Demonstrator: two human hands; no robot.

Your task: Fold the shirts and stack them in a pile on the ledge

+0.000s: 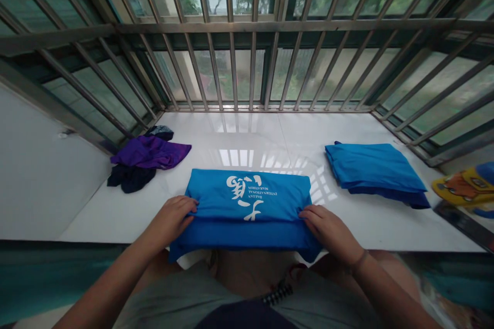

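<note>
A blue T-shirt (pixel 212 200) lies partly folded on the white sill in front of me, its near edge hanging over the front. White lettering on it, including "Dalian International Marathon", appears upside down. At its left side, my left hand (pixel 178 216) pinches the fabric, fingers closed on the fold. On the opposite side my right hand (pixel 326 226) grips the same fold, thumb and fingers closed. Folded blue clothing (pixel 376 167) is stacked to the right, apart from my right hand, with a darker blue layer beneath.
A crumpled purple garment (pixel 154 151) with dark cloth (pixel 133 178) lies at the left of the white sill (pixel 250 139). Metal bars (pixel 231 69) stand along the back and sides. A yellow and orange cartoon-like item (pixel 465 185) is at the far right.
</note>
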